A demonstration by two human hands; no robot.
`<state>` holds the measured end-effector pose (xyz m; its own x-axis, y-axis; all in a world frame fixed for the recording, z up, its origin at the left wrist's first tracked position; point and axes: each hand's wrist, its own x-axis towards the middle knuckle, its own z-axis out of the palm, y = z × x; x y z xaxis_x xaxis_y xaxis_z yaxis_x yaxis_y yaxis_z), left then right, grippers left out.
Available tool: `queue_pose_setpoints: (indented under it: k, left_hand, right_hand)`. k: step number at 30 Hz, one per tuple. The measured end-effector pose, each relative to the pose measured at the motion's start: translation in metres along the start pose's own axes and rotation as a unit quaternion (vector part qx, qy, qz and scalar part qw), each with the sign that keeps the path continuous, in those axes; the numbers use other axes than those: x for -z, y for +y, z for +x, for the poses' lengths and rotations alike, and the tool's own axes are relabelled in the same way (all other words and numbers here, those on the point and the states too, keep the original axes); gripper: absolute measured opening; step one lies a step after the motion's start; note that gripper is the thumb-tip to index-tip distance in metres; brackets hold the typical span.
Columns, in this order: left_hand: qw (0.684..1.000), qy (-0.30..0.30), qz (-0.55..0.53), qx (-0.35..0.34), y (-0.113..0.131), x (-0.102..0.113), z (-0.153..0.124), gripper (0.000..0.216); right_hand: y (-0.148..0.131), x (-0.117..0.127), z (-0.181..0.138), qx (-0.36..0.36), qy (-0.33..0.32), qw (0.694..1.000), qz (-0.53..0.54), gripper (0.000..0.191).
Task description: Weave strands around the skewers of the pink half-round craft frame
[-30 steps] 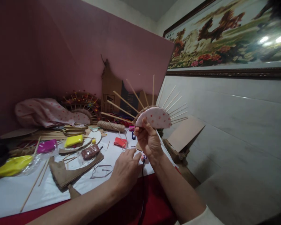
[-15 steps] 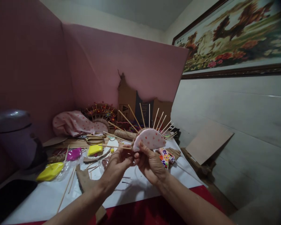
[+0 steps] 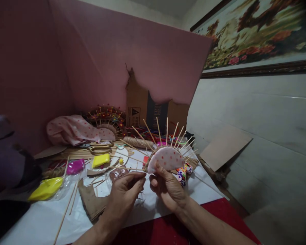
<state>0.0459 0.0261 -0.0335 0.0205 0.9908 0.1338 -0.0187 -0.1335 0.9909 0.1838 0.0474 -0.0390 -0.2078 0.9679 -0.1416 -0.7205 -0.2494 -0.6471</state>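
1. The right hand [image 3: 169,189] is clamped on a half circle [image 3: 168,160] covered in pink dotted cloth, its thumb on the front face near the lower left.
2. The half circle is held up above the white sheet [image 3: 206,187], in front of the pink board [image 3: 132,44], flat edge down and slightly tilted.
3. Thin sticks [image 3: 167,131] fan out from its curved edge (the lowest on the left runs nearly level).
4. The left hand [image 3: 126,189] is at the half circle's lower left corner, thumb and fingertips close together; I cannot tell whether they pinch anything.
5. Beyond the hands, a roll of twine [image 3: 137,142] lies near the scissors [image 3: 100,149].
6. Left of the hands are a purple packet [image 3: 75,166] and two yellow packets [image 3: 101,160], with a torn piece of cardboard [image 3: 91,204] just beside the left forearm.
7. Flowered cloth [image 3: 181,176] lies just beyond the right hand.
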Motion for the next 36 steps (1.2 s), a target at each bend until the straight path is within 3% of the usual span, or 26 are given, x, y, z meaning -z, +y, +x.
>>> queue_pose_setpoints:
  k: [14, 33, 36]
  left_hand:
    - [0.992, 0.062, 0.061, -0.089, -0.012, 0.004, -0.005, 0.017]
    - [0.976, 0.064, 0.105, -0.181, -0.008, 0.004, -0.010, 0.016]
    - [0.980, 0.056, 0.091, -0.169, -0.008, 0.004, -0.009, 0.016]
  right_hand:
    - [-0.005, 0.001, 0.000, -0.026, -0.007, 0.998, 0.059, 0.023]
    - [-0.005, 0.004, 0.001, -0.039, -0.025, 0.996, 0.072, 0.021]
    - [-0.004, 0.005, 0.002, -0.036, -0.031, 0.996, 0.070, 0.020]
